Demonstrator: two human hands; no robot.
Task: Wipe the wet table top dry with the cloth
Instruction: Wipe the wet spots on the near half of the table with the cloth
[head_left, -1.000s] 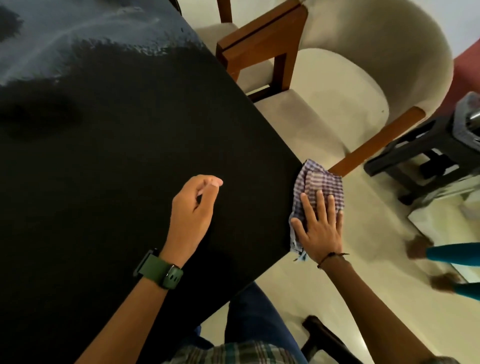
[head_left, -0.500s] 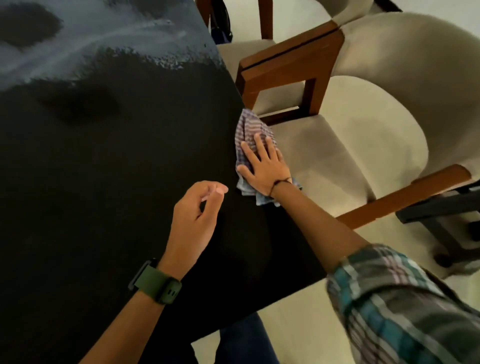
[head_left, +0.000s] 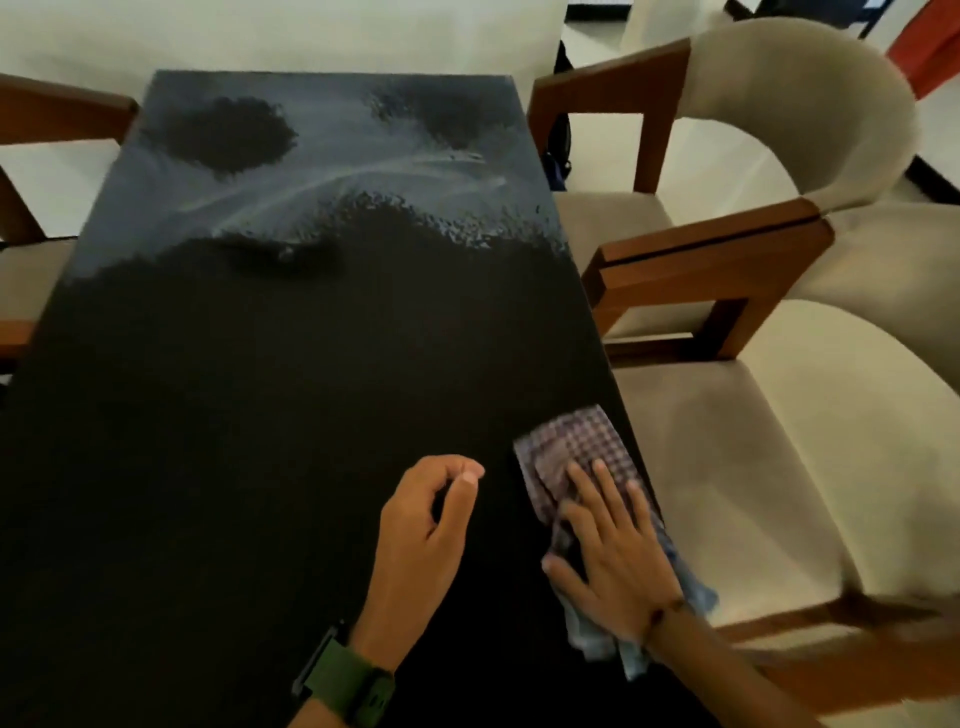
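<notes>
Checked purple-and-white cotton cloth (head_left: 576, 452) flat at right edge of black table top (head_left: 260, 415), under spread right hand (head_left: 613, 561). Left hand (head_left: 421, 535) loosely curled, empty. Cloth soft, light; likely bunches, so press palm at centre.

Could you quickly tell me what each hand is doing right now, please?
Left hand: loosely curled, holding nothing, above the black table top.
Right hand: open, fingers spread flat, pressing the purple checked cloth at the table's right edge.

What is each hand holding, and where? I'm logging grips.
Neither grips anything. The right hand presses flat on the checked cloth, on its near part; the left hand is empty.
</notes>
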